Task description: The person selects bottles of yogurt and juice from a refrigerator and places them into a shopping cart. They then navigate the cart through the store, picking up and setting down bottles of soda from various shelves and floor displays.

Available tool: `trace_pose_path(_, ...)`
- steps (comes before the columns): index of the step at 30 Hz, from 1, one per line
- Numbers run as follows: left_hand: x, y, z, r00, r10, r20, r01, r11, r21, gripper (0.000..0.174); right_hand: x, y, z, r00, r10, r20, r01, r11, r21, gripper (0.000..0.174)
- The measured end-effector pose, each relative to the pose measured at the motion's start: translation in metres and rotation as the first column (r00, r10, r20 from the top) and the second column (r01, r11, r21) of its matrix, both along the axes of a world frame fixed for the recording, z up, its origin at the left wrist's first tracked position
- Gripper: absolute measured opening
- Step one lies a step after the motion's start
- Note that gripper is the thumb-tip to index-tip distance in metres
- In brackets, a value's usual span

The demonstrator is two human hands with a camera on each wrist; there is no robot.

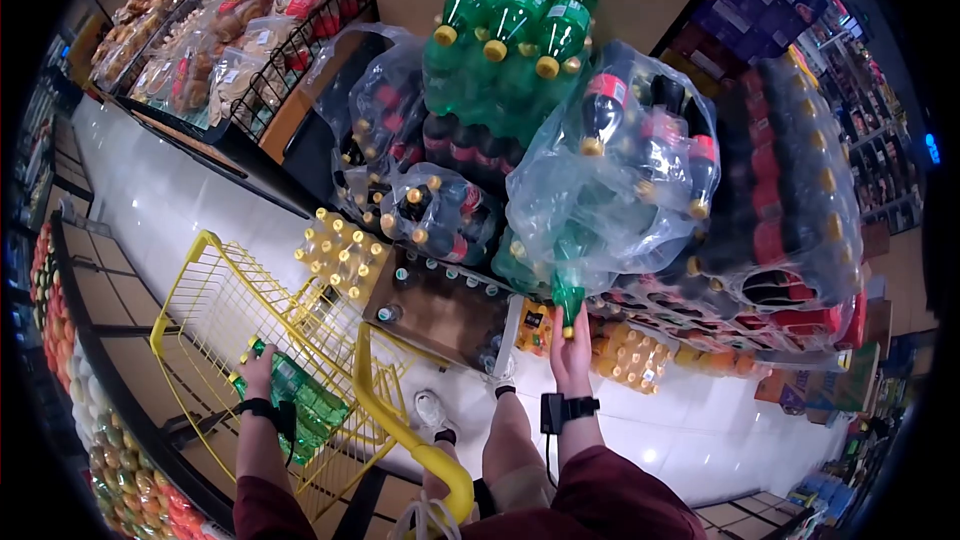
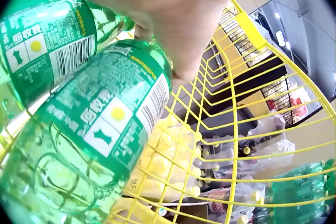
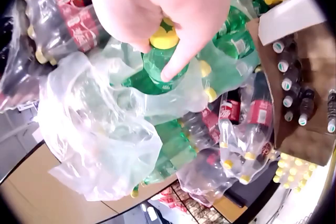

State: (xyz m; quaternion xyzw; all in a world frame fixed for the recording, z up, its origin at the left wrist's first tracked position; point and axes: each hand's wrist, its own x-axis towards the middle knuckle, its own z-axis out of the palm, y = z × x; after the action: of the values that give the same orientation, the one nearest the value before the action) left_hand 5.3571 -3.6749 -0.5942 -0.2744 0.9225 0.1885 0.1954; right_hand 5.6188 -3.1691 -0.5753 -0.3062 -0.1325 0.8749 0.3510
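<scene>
The right hand grips a green bottle by its neck, at the lower edge of a clear plastic wrap. In the right wrist view, fingers and thumb close round the bottle just below its yellow cap; plastic wrap lies around it. Inside the yellow cart, the left hand is at the tops of green bottles. The left wrist view shows green-labelled bottles lying side by side under that hand; its fingertips are mostly hidden.
Stacked packs of dark bottles stand at the right, green bottle packs at the back. An open cardboard box with bottles and a pack of yellow-capped bottles sit beside the cart. Bagged goods fill a rack at upper left.
</scene>
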Motion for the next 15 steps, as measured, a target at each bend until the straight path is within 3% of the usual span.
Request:
trace_pose_path(1,-0.001,-0.002,0.001,1.0,-0.008,0.003,0.008,1.0,-0.004,0.085,-0.005,0.0,-0.002,0.999,-0.015,0.05,0.011,0.996,0.09,0.044)
trace_pose_path(4,-0.004,-0.001,0.003,1.0,0.002,0.022,-0.002,0.999,0.042,0.087,-0.007,0.002,-0.002,0.998,-0.058,0.014,0.057,0.998,0.027,0.045)
trace_pose_path(7,-0.004,-0.007,-0.008,0.995,-0.009,-0.102,0.004,0.999,-0.045,0.081,-0.014,0.004,-0.007,0.99,-0.054,0.127,0.039,0.992,0.12,0.047)
trace_pose_path(9,-0.003,-0.003,0.004,0.992,0.012,-0.126,0.015,0.978,0.209,0.067,-0.008,0.006,-0.015,0.974,-0.064,0.219,0.028,0.986,0.164,0.047)
trace_pose_path(11,0.0,0.0,0.004,0.982,0.041,-0.184,0.014,0.958,0.286,0.06,0.0,0.014,-0.014,0.912,0.067,0.405,-0.204,0.929,0.307,0.048)
trace_pose_path(12,0.001,0.001,0.004,0.969,0.073,-0.235,0.016,0.935,0.355,0.053,0.006,0.022,-0.013,0.893,0.083,0.442,-0.247,0.912,0.328,0.049)
trace_pose_path(15,0.003,0.003,0.009,0.965,0.081,-0.251,0.016,0.931,0.363,0.045,0.014,0.047,-0.001,0.778,0.142,0.611,-0.533,0.664,0.525,0.049)
